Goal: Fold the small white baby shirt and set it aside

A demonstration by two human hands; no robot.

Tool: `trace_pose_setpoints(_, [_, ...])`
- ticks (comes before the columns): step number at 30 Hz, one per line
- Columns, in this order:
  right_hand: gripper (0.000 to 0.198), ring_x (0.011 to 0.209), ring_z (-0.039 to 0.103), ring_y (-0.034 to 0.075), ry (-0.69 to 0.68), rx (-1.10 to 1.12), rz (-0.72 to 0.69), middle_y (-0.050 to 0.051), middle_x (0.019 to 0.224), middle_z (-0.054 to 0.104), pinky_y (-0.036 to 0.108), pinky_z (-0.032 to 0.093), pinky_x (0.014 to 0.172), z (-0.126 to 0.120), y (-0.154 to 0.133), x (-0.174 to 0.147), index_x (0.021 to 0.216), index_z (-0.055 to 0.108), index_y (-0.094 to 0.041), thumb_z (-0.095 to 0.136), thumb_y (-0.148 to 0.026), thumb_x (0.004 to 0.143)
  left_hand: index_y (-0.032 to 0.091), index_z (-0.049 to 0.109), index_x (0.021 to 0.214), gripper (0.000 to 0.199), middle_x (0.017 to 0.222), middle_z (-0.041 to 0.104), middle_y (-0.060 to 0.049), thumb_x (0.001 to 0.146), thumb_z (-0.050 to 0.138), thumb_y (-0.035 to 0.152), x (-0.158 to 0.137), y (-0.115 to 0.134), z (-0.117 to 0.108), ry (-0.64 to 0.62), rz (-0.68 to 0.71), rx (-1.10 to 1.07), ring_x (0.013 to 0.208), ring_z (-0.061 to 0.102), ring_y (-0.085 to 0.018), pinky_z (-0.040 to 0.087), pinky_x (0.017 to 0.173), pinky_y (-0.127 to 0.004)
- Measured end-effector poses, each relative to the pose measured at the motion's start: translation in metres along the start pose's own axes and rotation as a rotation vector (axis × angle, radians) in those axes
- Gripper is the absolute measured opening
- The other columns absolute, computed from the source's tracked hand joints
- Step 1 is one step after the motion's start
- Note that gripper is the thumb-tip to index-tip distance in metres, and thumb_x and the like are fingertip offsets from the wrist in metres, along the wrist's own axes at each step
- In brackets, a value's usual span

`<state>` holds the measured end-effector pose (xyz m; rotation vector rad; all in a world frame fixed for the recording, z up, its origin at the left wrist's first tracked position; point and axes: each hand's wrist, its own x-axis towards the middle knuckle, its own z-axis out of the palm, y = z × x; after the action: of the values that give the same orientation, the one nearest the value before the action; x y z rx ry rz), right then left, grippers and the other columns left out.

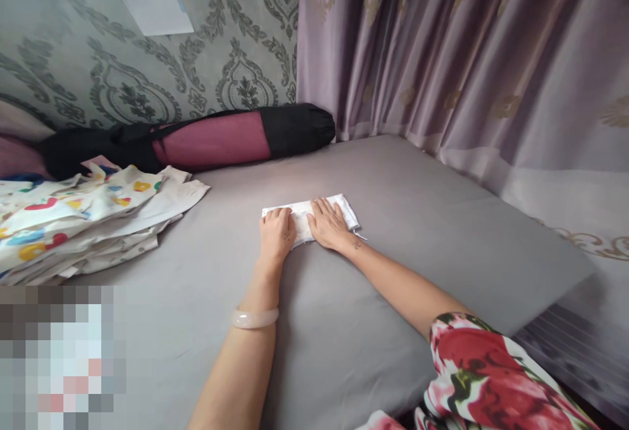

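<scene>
A small folded white cloth lies flat on the grey bed sheet in the middle of the head view, a loose string or corner poking out at its right end. My left hand is on the cloth's left end, fingers together and curled over it. A pale bangle circles that wrist. Flat across the right part of the cloth rests my right hand, its fingers stretched out and slightly spread. Both hands cover much of the cloth, and its underside is hidden.
To the left is a stack of patterned white fabric pieces. A long black and maroon bag lies along the papered wall. Purple curtains hang at the right of the grey bed. The lower left corner is pixelated.
</scene>
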<state>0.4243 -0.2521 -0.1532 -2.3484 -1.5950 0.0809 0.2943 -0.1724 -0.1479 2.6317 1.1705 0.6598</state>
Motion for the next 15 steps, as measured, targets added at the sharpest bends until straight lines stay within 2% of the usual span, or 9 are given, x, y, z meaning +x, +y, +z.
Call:
trace_pose_setpoints(9, [0.057,0.146,0.023,0.028,-0.032,0.019,0.014,0.017,0.156,0.033,0.049,0.013,0.119,-0.007,0.002,-0.001,0.148,0.036,-0.005,0.027,-0.036,0.101,0.022,0.060,0.108,0.022,0.115,0.068,-0.009,0.095,0.043,0.019,-0.002,0.002,0.001,-0.010,0.030,-0.004,0.112,0.058,-0.024,0.035,0.092,-0.037])
trace_pose_setpoints(15, [0.058,0.147,0.021,0.028,0.016,-0.015,0.038,0.017,0.157,0.031,0.049,0.011,0.119,-0.011,0.012,-0.003,0.148,0.036,-0.005,0.026,-0.036,0.101,0.022,0.060,0.108,0.022,0.117,0.068,-0.009,0.094,0.044,0.018,-0.002,0.002,0.006,0.000,0.048,0.011,0.111,0.058,-0.025,0.035,0.093,-0.038])
